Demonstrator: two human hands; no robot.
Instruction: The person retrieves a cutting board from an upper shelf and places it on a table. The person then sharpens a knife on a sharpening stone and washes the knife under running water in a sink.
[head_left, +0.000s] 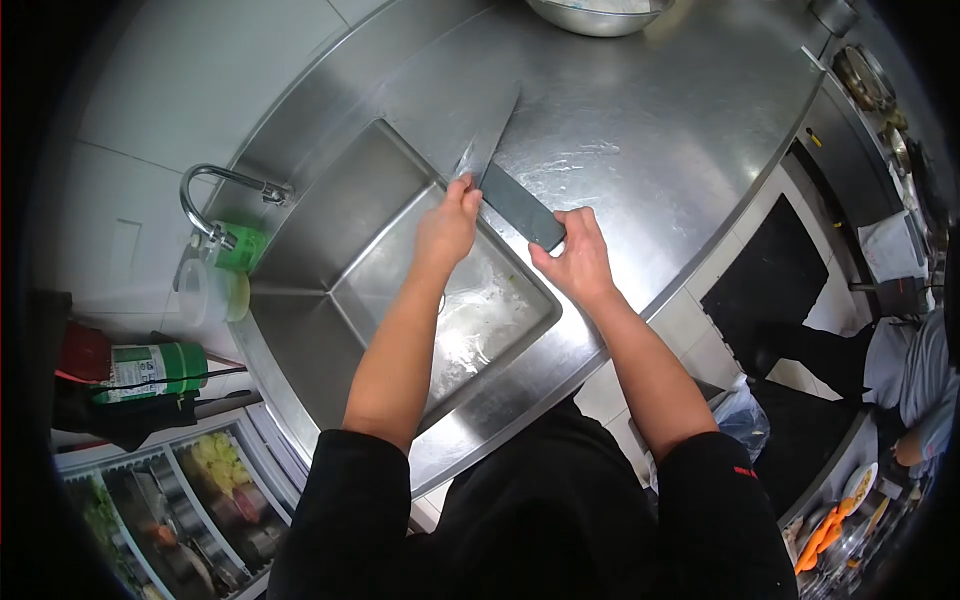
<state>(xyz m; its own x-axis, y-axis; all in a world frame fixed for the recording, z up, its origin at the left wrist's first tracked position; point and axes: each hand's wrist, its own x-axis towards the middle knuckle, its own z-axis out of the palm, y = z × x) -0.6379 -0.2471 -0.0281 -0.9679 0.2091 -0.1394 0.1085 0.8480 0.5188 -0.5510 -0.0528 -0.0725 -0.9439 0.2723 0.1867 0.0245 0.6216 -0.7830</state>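
A dark grey sharpening stone (522,207) lies slantwise on the wet steel counter, along the sink's edge. My right hand (580,255) grips its right end, thumb on the near side and fingers on the far side. My left hand (447,225) is closed at the stone's left end, with its fingertips against that end. Just beyond these fingertips lies a knife (492,132), its blade pointing away from me across the counter. The knife's near end is partly hidden by my left fingers, so whether they also touch it is unclear.
Below my forearms is a steel sink (375,215) with a wet bottom. A curved faucet (225,175) and a green bottle (240,247) stand left of it. A metal bowl (600,18) sits at the far edge. Another person (905,365) is at the right.
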